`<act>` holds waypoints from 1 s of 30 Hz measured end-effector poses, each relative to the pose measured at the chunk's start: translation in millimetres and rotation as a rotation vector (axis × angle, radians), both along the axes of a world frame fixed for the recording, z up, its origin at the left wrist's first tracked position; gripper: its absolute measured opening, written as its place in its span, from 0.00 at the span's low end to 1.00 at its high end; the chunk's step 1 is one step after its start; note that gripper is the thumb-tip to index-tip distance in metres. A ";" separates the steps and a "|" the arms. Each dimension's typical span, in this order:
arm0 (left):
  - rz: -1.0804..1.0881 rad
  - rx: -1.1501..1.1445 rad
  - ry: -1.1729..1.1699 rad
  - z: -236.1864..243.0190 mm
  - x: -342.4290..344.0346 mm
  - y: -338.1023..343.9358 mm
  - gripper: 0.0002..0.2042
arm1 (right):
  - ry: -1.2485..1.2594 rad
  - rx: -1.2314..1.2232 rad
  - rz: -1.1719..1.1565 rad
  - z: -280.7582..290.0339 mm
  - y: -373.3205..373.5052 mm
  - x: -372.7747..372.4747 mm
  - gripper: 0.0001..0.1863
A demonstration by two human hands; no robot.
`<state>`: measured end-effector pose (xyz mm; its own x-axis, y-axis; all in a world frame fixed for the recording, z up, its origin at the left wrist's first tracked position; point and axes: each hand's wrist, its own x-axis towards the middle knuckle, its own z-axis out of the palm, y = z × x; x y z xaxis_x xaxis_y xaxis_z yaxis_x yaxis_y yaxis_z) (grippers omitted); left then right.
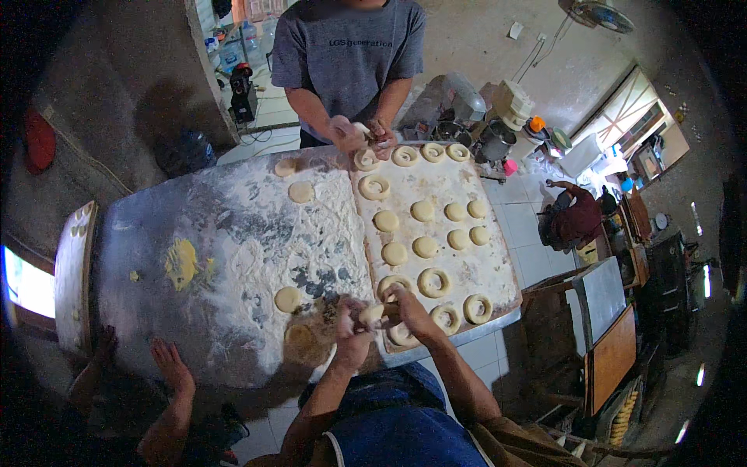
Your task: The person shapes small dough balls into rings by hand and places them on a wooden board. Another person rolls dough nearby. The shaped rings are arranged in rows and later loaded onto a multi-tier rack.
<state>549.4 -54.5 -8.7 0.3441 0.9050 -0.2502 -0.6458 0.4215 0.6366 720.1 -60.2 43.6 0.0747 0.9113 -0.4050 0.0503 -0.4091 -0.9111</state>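
My left hand [353,339] is closed round a small pale piece of dough [372,314] above the near edge of the floured table [156,311]. My right hand [412,313] meets it from the right, fingers curled round something short and brownish against the dough; its kind cannot be made out. Just beyond and under my right hand lie dough rings [434,282] on a floured board [459,268]. Flat dough discs [394,253] sit in the middle of that board. Left of my hands a dough disc [288,300] rests on the flour.
Across the table a person in a grey shirt [342,54] handles dough at the board's far edge. Another person's hand [171,366] rests on the table at the near left. A yellow smear [181,263] marks the tabletop. At right, a person [574,218] crouches beside cookware.
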 end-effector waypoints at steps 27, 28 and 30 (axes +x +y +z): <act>-0.024 0.380 0.545 -43.7 156.2 -27.1 0.16 | -0.367 0.330 0.003 12.6 -72.5 114.0 0.36; -0.041 0.287 0.383 -51.1 160.0 -30.7 0.16 | -0.306 0.341 -0.023 15.2 -77.5 115.7 0.36; -0.108 0.123 0.015 -58.5 170.3 -31.8 0.17 | -0.248 0.456 -0.101 22.1 -83.6 121.7 0.38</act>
